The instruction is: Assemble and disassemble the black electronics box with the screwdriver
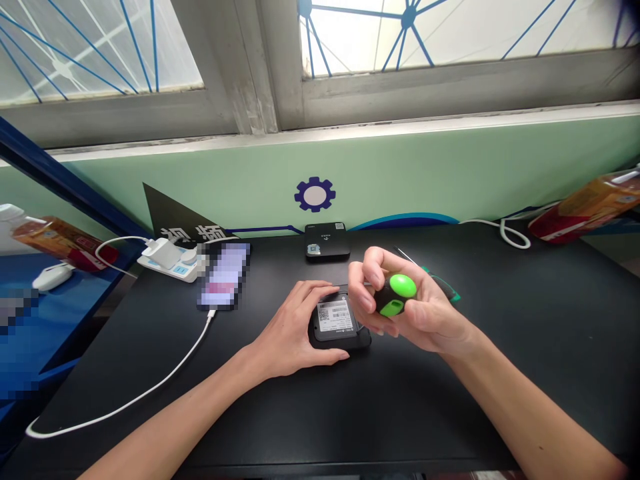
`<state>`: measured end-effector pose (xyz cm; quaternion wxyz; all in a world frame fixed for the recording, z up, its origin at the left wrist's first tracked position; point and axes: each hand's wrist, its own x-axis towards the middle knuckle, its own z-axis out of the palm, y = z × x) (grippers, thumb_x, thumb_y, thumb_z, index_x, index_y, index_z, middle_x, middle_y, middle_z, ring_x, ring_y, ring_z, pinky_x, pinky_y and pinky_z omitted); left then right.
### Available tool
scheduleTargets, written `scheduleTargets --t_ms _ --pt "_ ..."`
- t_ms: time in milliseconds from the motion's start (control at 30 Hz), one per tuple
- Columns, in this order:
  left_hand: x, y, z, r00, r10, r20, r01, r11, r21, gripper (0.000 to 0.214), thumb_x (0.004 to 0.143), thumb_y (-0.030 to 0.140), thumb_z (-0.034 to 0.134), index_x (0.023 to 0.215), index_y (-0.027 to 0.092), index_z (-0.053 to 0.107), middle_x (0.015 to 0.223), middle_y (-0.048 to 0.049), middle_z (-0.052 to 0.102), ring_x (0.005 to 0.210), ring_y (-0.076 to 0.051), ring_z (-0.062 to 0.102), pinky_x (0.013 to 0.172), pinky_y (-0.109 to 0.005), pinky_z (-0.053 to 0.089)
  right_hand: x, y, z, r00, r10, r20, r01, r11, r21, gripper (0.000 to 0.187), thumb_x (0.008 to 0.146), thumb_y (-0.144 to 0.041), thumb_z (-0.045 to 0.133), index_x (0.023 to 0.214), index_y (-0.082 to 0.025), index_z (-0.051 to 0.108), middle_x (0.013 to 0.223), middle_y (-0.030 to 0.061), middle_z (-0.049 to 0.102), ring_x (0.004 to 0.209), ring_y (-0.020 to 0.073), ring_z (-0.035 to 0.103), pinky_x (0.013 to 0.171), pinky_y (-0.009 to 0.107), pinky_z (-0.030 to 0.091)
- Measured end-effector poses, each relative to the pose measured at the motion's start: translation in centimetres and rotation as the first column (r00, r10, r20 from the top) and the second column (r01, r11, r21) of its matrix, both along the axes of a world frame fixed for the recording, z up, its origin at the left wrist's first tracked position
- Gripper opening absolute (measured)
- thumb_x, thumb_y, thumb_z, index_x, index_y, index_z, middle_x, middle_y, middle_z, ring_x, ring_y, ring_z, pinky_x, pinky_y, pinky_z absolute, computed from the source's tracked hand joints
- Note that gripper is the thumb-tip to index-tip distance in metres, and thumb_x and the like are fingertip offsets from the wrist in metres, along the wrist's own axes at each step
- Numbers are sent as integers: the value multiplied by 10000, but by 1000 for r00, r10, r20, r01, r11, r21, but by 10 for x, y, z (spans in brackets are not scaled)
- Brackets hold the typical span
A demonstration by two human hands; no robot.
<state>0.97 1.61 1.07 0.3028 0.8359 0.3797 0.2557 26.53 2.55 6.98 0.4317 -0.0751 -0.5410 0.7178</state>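
A small flat black box (337, 317), which looks like a set-top box, lies label side up on the black table. My left hand (295, 333) grips it from the left, with the fingers along its far edge and the thumb at its near edge. In my right hand (415, 307) is a screwdriver (395, 297) with a green and black handle, its butt end turned toward me. The fingers wrap round the handle above the right side of the box. Most of the shaft is hidden, so I cannot tell exactly where the tip rests.
Another black box (327, 241) lies at the back by the wall. Behind my right hand is a second green and black tool (443, 285). On the left are a phone (224, 275) with a white cable and a power strip (173, 260). A drink bottle (585, 207) leans at right.
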Motion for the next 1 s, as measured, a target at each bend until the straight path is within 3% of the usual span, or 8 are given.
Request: scheduleTargets --t_ms 167,333,467,567,667,867,1000 --pt "1 1 0 1000 -4 -1 4 1000 -7 833 809 490 1044 1500 311 614 1588 -106 606 1496 -379 567 1274 -574 536 0 3 1 1000 -14 18 13 999 34 477 1206 -560 498 1159 -171 769 1026 55 604 680 147 532 652 337 450" --pt "1 1 -1 1000 6 -1 -6 1000 -8 858 805 487 1047 1519 315 604 1603 -104 595 1500 -376 566 1275 -574 535 -1 4 1 999 -36 -4 36 999 33 312 1128 -491 711 1094 -181 725 1086 49 608 679 135 608 656 322 472" --pt "1 1 1 1000 -1 4 1 1000 -9 830 805 480 1045 1501 316 624 1610 -111 597 1510 -392 563 1280 -595 533 -2 2 2 1000 -20 -20 20 1000 19 317 1070 -498 804 1111 -217 664 1048 27 627 617 113 547 612 299 445" --pt "1 1 2 1000 2 -1 -2 1000 -12 806 810 490 1038 1486 310 639 1599 -118 610 1504 -403 572 1270 -606 544 -2 2 3 999 -35 -3 35 999 19 403 1132 -602 657 1133 -201 703 989 49 638 644 147 512 616 312 429" --pt "2 0 2 1000 6 -7 -6 1000 -8 796 809 492 1036 1478 304 647 1592 -117 614 1502 -403 576 1269 -596 549 -1 2 3 999 -36 9 36 999 29 511 1198 -585 487 1114 -169 773 1000 72 627 675 169 532 646 342 461" --pt "1 0 1 1000 7 -5 -7 1000 -12 860 802 482 1044 1526 314 612 1597 -110 607 1499 -393 576 1273 -589 543 -1 4 -1 1000 -22 -15 23 999 25 333 1129 -512 697 1105 -181 731 1093 55 624 694 150 640 677 327 506" --pt "1 0 2 1000 3 -5 -3 1000 -14 821 809 476 1043 1498 310 628 1609 -108 597 1511 -386 566 1286 -580 532 -2 2 0 999 -22 -39 22 1000 15 327 1064 -499 810 1126 -205 682 1058 34 634 622 116 573 599 283 453"
